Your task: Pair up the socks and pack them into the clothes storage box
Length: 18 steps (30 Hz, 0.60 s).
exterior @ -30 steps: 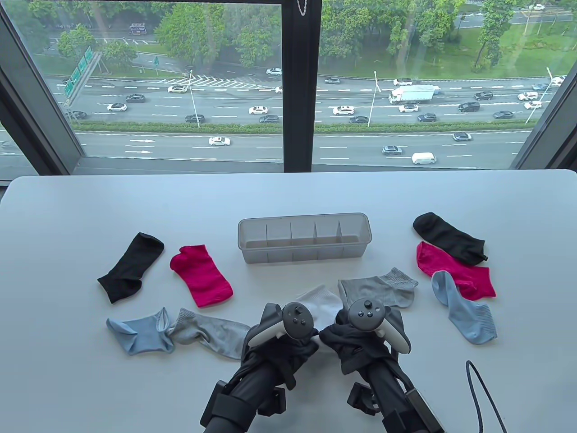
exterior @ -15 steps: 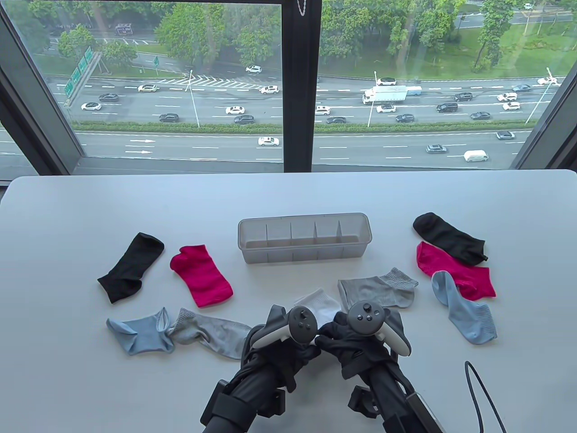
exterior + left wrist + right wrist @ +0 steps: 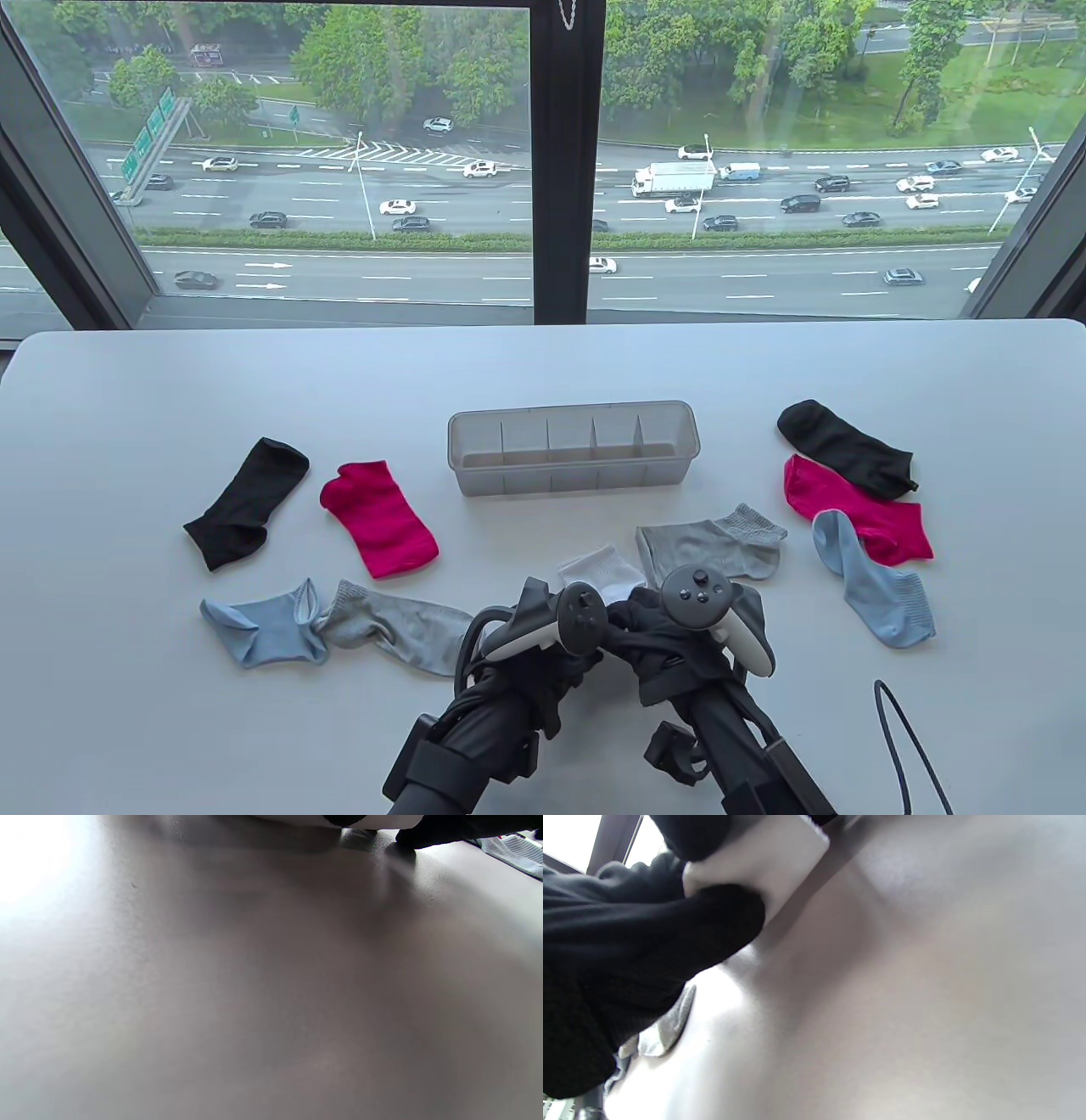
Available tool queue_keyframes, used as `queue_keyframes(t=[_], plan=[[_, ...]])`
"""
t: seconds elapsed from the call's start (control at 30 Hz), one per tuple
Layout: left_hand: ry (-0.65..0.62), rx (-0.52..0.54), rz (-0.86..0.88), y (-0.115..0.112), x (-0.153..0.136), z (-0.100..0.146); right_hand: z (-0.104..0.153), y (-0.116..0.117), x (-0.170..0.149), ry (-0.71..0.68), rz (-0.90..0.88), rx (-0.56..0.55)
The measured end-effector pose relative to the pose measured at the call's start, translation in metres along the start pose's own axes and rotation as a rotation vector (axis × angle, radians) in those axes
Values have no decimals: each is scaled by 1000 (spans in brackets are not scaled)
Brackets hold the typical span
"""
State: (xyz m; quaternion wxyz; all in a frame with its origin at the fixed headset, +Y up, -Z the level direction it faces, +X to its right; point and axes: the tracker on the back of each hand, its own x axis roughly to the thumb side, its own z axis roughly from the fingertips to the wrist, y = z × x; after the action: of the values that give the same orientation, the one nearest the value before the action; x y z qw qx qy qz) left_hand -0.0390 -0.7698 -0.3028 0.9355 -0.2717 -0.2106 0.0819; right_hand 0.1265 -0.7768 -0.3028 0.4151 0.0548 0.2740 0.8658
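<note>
Ringing the hands [image 3: 619, 632]: scattered socks [image 3: 382, 518], box [image 3: 573, 446].

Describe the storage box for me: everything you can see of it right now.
The storage box is a long, low, translucent grey plastic tray with rounded corners and a slightly flared rim. Thin dividers split it into five compartments in a row, all of them holding nothing yet. It stands upright, open side up, at the middle of the white table, its long side across the view. Nothing touches it; the nearest sock, a grey sock, lies apart in front of its right end.
</note>
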Motion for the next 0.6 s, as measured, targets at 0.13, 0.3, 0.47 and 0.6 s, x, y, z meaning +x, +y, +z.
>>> queue_keyframes(t=[0.13,0.3,0.47,0.6], plan=[[-2,56,10,2,0,3,-1,-1,0,17,53,-18],[-8,157,29,6,-4,8,0,-2,0,5,39,-61],[-23,127,59,6,-6,7,-1,-7,-4,-58,26,5],[-15,158,47,7,-4,9,0,-8,-3,-95,16,-51]])
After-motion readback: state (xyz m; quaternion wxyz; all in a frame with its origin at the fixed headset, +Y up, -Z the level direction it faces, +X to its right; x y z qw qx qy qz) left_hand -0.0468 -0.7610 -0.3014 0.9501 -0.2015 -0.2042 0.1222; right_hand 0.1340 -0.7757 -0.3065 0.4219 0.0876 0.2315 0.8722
